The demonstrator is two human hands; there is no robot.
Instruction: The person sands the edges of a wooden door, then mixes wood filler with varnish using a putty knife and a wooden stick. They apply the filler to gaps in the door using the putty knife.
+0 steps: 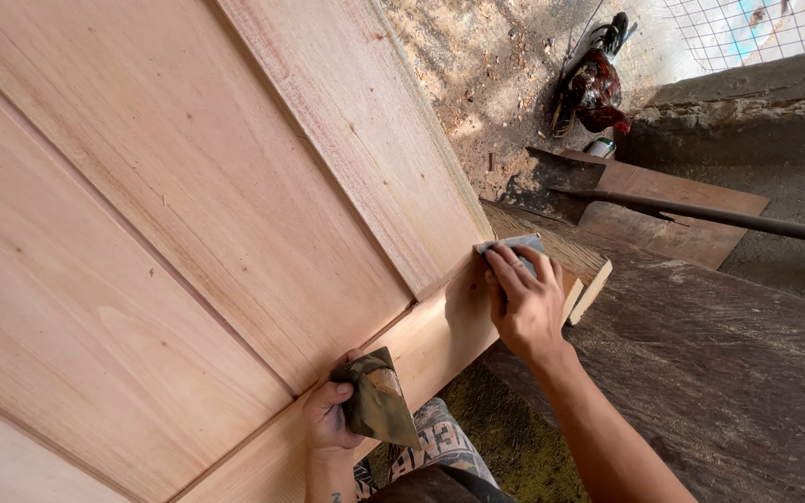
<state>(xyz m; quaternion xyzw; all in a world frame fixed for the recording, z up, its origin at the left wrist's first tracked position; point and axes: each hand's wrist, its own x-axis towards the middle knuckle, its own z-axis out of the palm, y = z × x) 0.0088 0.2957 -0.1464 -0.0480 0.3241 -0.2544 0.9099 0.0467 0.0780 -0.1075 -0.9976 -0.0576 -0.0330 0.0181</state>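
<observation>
Your right hand (525, 300) presses a grey sandpaper piece (517, 248) flat on the wooden door panel (188, 214) corner, fingers together, while your left hand (330, 419) grips a folded sandpaper sheet (376, 399) at its lower edge.

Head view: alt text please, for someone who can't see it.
A person's right hand presses a grey sanding pad on the corner of a pale wooden door panel, while the left hand grips a folded sheet of sandpaper at its edge. A rooster stands on dirt behind.
</observation>
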